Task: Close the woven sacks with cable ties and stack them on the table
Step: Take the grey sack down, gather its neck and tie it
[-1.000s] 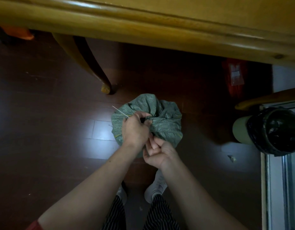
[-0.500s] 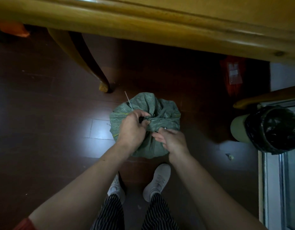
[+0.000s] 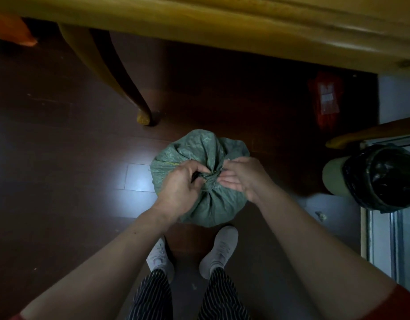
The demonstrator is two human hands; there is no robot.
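Green and crumpled, the woven sack [image 3: 213, 204] sits on the dark wooden floor [image 3: 61, 158] at the centre of the frame. It is below the tabletop edge and just ahead of the person's two pale shoes [image 3: 220, 248]. Its mouth is gathered into a tight neck on top, with folds fanning out all round it.

The left hand [image 3: 183, 183] comes in from the lower left. Its fingers [image 3: 194, 168] are curled round the gathered neck and grip it from the left side. The right hand [image 3: 242, 177] meets the neck from the right with its palm turned up. Its fingers [image 3: 224, 181] lie nearly straight with their tips against the bunched cloth, and the thumb reaches in above them. Whether thumb and forefinger pinch anything there I cannot tell, as the spot is small and dim.

Yellow wood of the tabletop [image 3: 222, 24] runs across the top of the frame. One curved table leg [image 3: 114, 72] comes down to the floor at the upper left of the sack, apart from it. At the right edge stands a bin with a black liner [image 3: 384, 179], well apart from the sack. A red packet [image 3: 326, 100] lies in the shadow at the upper right. Striped trousers [image 3: 153, 294] show at the bottom.
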